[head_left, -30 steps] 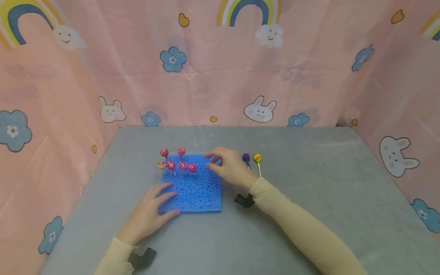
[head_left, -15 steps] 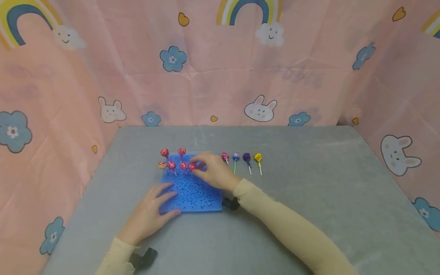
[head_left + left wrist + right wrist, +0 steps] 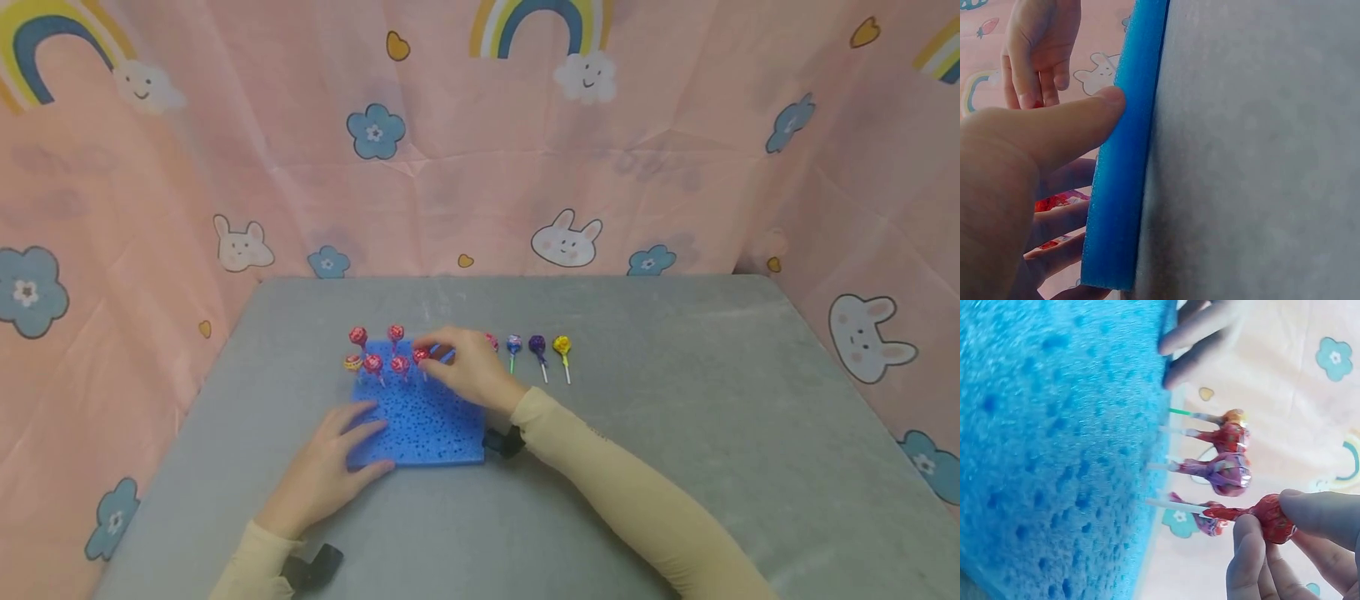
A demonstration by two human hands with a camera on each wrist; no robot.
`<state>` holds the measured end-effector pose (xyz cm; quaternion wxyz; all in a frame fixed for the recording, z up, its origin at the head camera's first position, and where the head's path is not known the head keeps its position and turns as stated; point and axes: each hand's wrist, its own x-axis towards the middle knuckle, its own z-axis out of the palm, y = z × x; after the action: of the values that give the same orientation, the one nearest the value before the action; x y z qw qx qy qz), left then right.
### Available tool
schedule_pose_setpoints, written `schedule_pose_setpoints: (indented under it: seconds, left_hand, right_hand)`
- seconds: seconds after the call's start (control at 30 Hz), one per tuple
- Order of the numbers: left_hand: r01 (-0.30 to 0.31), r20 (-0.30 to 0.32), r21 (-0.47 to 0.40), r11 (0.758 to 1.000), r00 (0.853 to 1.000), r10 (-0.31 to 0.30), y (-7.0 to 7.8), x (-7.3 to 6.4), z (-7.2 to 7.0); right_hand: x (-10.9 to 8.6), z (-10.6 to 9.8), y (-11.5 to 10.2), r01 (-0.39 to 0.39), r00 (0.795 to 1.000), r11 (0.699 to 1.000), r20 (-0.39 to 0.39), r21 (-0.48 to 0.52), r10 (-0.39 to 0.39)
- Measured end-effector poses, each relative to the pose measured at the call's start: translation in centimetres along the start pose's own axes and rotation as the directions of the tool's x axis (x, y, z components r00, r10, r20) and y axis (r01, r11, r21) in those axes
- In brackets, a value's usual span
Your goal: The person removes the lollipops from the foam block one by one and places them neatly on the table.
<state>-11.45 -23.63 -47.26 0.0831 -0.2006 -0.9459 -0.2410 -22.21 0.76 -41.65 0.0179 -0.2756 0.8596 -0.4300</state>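
Note:
My right hand (image 3: pixel 471 367) pinches the wrapped head of a red lollipop (image 3: pixel 1271 519) between thumb and fingers. This lollipop's white stick points at the blue sponge block (image 3: pixel 420 425), its tip right at the pitted surface. More wrapped lollipops stand in the block: a yellow-and-red one (image 3: pixel 352 362), two red-pink ones (image 3: pixel 373 363) beside it, and two red ones (image 3: pixel 358 335) behind. My left hand (image 3: pixel 322 471) rests with spread fingers on the block's left side. Its thumb (image 3: pixel 1085 122) lies against the block's front edge.
Right of the block, a row of lollipops lies on the grey table (image 3: pixel 675 400): a pink one (image 3: pixel 492 342) partly behind my right hand, a blue one (image 3: pixel 513 343), a purple one (image 3: pixel 537 343) and a yellow one (image 3: pixel 562 345). A pink patterned curtain (image 3: pixel 450 167) hangs behind.
My right hand has moved left from the block's right side and taken hold of the red lollipop, which now sits slightly higher in the head view. The left hand stays in place.

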Motion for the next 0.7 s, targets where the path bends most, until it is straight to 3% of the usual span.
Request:
schedule_pose_setpoints:
  seconds: [0.27, 0.7]
  left_hand:
    - [0.008, 0.004, -0.002, 1.000, 1.000, -0.008, 0.1, -0.1, 0.1]
    - [0.010, -0.003, -0.019, 1.000, 1.000, -0.010, 0.1, -0.1, 0.0]
  right_hand:
    - [-0.7, -1.3, 0.2, 0.042, 0.997, 0.997, -0.072, 0.059, -0.038]
    - [-3.3, -5.7, 2.2, 0.029, 0.984, 0.989, -0.176, 0.145, -0.004]
